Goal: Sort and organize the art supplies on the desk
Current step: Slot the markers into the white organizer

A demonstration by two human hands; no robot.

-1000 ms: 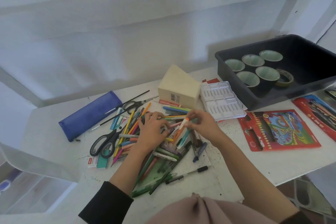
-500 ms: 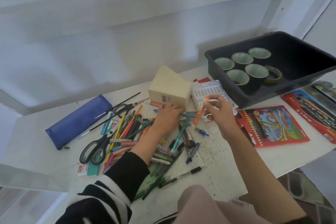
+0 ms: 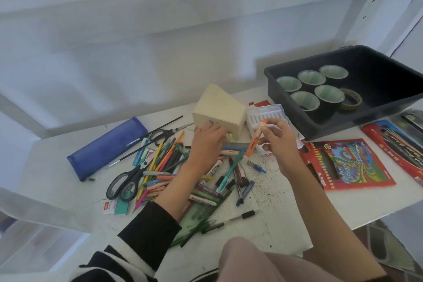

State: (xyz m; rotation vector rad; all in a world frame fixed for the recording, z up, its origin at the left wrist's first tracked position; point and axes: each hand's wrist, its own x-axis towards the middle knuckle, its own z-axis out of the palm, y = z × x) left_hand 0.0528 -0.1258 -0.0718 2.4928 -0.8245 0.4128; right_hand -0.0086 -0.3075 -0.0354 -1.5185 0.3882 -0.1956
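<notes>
Head view: the pen pile (image 3: 169, 162) spreads left of and beneath the left hand (image 3: 207, 144), fingertips at a cream box (image 3: 219, 110), grip unclear; just right, apart, the right hand (image 3: 278, 142) pinches a tilted orange marker (image 3: 253, 143)

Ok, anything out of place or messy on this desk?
Yes. Pens and pencils lie in a jumbled heap mid-desk, crossing at all angles, scissors among them. The desk beside it is speckled with dark flecks, perhaps ink.
</notes>
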